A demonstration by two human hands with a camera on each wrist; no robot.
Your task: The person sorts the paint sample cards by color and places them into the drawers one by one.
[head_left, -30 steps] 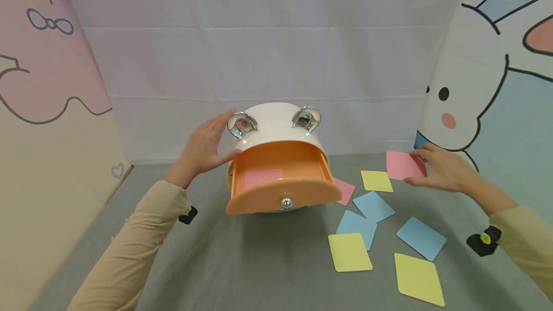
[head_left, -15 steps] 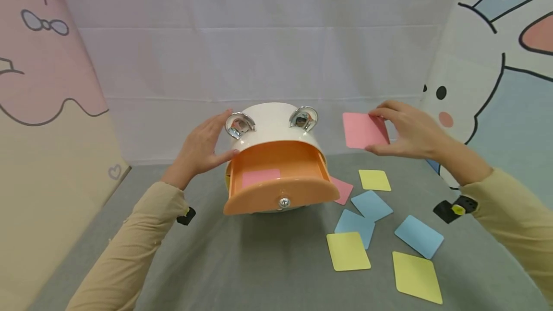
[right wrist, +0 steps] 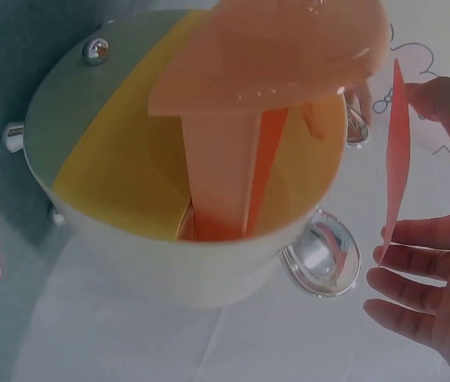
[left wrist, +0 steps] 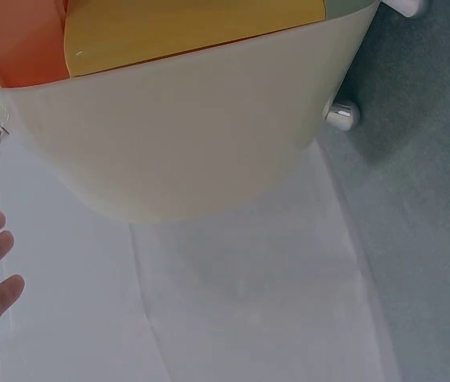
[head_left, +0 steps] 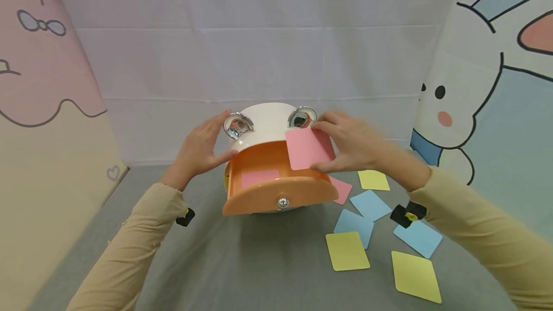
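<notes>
Now the right hand (head_left: 349, 144) has swung in from three o'clock, where it held the pink card (head_left: 306, 148) well clear half a second ago, and the card stands over the open orange drawer (head_left: 257, 199), toward two o'clock of its middle. Thumb and fingers pinch the card by its edges; the right wrist view shows it edge-on, slightly bowed. At nine o'clock of the white cabinet (head_left: 270, 118), the left hand (head_left: 196, 151) lies much as it did, fingers extended and clasping nothing, thumb tip at the cabinet's edge; whether it actually touches, I cannot tell.

Inside the orange drawer, toward nine o'clock, lies a second pink card (head_left: 260, 177), unmoved. The yellow drawer (right wrist: 117, 187) and the green drawer (right wrist: 69, 107) sit pushed in, their contents hidden.

Around the cabinet, between three and five o'clock, a third pink card (head_left: 341, 189), three blue cards (head_left: 370, 205) and three yellow cards (head_left: 347, 252) rest on the grey cloth (head_left: 259, 268), as before.
</notes>
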